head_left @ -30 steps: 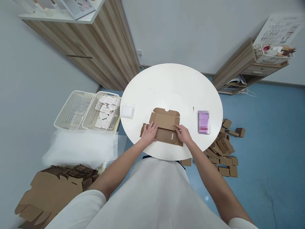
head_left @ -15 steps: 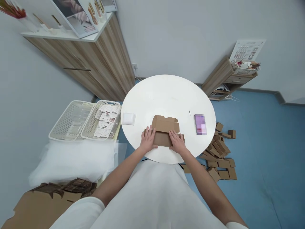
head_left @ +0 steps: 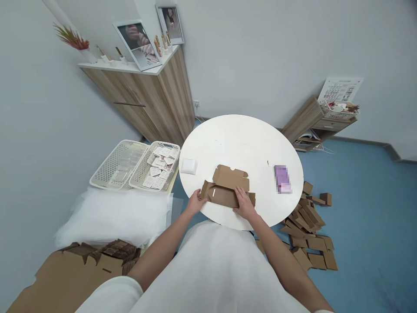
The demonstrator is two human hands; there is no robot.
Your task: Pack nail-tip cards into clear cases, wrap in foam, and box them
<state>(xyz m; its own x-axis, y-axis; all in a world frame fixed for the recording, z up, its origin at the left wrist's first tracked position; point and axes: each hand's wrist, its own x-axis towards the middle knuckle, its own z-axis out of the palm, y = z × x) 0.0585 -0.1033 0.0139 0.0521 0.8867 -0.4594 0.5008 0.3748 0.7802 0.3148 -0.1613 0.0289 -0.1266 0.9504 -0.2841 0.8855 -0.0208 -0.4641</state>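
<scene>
Left hand (head_left: 195,202) has been sliding outward since the last frame and is now gripping the left end of the cardboard box (head_left: 231,179), thumb on the near side, and that end is standing up more. Right hand (head_left: 244,204) is staying toward the other end, fingers reaching inside over the near edge; it's looking half-curled, but I honestly can't tell if it's pinching anything.

So the box is sitting partly folded near the front edge of the round white surface (head_left: 244,139), its notched lid panel lying toward the far side. A small white slot is showing in the base, close to the left hand.

Also on the surface: a white packet (head_left: 189,166) is resting near the left edge, and a purple item (head_left: 282,179), pixelated out, is lying near the right edge.

Off to the left, one basket (head_left: 97,176) is holding clear plastic stuff and a second basket (head_left: 137,178) right beside it is holding white cards. Translucent white sheets (head_left: 114,215) are lying just in front, with flat cardboard (head_left: 71,271) stacking up nearer the person. Over on the right, a pile of small boxes (head_left: 309,221) is covering part of the blue floor (head_left: 365,208).
</scene>
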